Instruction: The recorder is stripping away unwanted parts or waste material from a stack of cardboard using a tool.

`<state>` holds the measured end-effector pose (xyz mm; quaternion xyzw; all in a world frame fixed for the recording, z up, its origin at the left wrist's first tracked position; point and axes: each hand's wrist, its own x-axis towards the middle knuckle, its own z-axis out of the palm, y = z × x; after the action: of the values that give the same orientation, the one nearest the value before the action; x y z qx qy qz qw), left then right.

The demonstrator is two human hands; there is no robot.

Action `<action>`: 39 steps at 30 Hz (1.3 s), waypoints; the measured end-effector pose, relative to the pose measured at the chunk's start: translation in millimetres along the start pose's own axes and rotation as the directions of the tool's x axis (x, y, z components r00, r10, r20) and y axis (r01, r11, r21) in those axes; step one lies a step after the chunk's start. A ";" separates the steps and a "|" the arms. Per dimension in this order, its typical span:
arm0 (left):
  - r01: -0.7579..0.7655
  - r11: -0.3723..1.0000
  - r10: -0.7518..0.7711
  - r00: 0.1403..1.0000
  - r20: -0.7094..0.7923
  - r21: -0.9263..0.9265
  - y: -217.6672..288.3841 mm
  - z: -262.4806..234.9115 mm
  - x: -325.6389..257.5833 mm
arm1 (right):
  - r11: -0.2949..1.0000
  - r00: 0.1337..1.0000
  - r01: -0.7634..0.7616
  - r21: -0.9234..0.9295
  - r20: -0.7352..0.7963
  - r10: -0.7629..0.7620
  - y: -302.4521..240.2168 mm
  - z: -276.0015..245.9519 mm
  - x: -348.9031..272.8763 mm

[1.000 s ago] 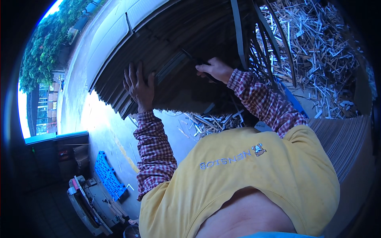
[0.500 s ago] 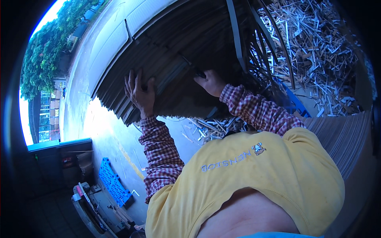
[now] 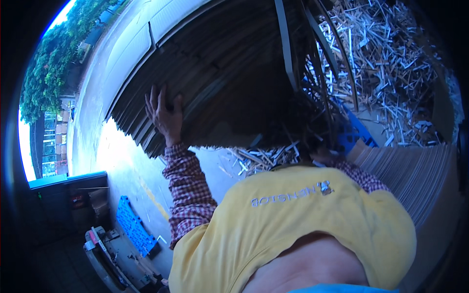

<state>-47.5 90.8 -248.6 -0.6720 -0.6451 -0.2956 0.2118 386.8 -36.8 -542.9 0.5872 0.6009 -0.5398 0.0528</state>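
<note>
A large stack of brown cardboard sheets (image 3: 220,97), with stepped, layered edges, stretches across the upper middle of the view. Against its left part rests my left hand (image 3: 166,117), fingers spread, gripping nothing. My right hand (image 3: 321,155) is low at the stack's near right side, close to my body. It is dark and smeared, so its fingers and anything in them do not show. Long narrow cardboard strips (image 3: 287,49) hang from the stack's right end.
A big heap of cardboard scraps (image 3: 386,63) lies at the far right, with a blue plastic pallet (image 3: 360,128) before it. Another cardboard stack (image 3: 405,168) stands by my right side. More scraps (image 3: 264,158) litter the floor. Another blue pallet (image 3: 136,227) lies left.
My right hand has drawn back from the stack's middle toward my body; the dark-handled tool with a thin blade it held no longer shows. The left hand stays on the stack.
</note>
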 end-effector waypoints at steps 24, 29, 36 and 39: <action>-0.022 0.999 0.024 0.999 -0.040 0.035 -4.1 8.5 4.7 | 0.887 0.887 0.461 -0.032 -0.003 -0.462 -138.1 -46.3 -7.4; -0.037 0.998 0.039 0.998 -0.042 0.043 -7.4 13.3 3.9 | 0.858 0.848 0.509 0.063 -0.207 -0.488 -248.8 -114.4 6.6; -0.026 0.998 0.028 0.999 -0.030 0.054 -5.5 14.0 3.8 | 0.889 0.882 0.447 0.103 -0.217 -0.418 -301.6 -135.4 -12.4; -0.022 0.997 0.025 0.999 -0.030 0.068 -6.0 11.9 3.9 | 0.792 0.815 0.568 0.224 -0.284 -0.505 -294.7 -118.8 -0.7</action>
<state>-52.1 102.1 -255.4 -0.6674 -0.6436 -0.2812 0.2477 230.0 127.4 -320.6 0.4456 0.6567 -0.5518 -0.2562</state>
